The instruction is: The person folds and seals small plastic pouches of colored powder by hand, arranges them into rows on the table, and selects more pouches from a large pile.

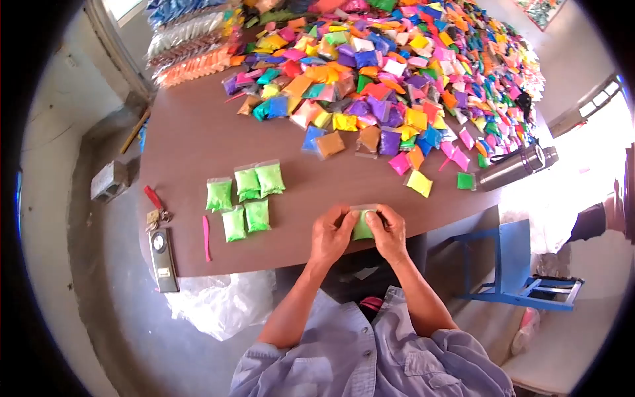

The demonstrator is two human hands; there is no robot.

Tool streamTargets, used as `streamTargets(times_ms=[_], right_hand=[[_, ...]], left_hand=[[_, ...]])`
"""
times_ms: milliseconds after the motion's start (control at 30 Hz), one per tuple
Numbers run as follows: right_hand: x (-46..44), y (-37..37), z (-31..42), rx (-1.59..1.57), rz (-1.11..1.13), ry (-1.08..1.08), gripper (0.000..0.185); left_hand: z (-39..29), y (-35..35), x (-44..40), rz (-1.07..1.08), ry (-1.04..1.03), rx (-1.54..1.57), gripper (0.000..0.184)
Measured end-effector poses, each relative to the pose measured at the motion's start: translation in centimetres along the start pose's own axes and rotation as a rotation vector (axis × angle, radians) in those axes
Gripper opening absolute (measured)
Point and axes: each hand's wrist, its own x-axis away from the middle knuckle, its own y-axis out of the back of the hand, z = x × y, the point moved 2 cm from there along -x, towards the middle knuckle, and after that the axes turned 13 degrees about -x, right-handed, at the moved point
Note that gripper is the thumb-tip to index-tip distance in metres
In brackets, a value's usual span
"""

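A small clear packet with light green filling (362,229) is held between my two hands at the table's front edge. My left hand (329,235) pinches its left side, and my right hand (391,237) grips the right side. Both thumbs press on its face near the top. To the left, several similar light green packets (256,216) lie on the brown table in a loose cluster. Beside them is a thin pink plastic strip (206,238).
A large heap of colourful packets (397,86) covers the table's far side, with stacked packets (192,46) at back left. A steel flask (512,169) lies at right. A dark device (163,259) and keys (156,215) lie at left. A blue chair (514,264) stands right.
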Motion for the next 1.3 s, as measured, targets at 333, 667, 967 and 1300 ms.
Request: streamTargets(times_ms=[333,667,967,1300], right_hand=[[-0.4,0.3,-0.6,0.033,-0.131,0.029,0.016],[-0.1,-0.1,-0.5,0.107,-0.119,-0.025,0.027],[-0.4,-0.7,-0.8,0.261,-0.223,0.118,0.027],[-0.7,-0.1,-0.3,0.062,-0.116,0.084,0.023]], left_hand=[[-2.0,0.3,0.0,0.043,-0.153,-0.125,0.023],[-0.4,0.1,-0.3,0.030,-0.195,-0.040,0.025],[-0.3,0.3,-1.2,0.119,-0.163,-0.177,0.025],[-0.3,-0.4,-0.8,0.026,-0.232,0.049,0.022]])
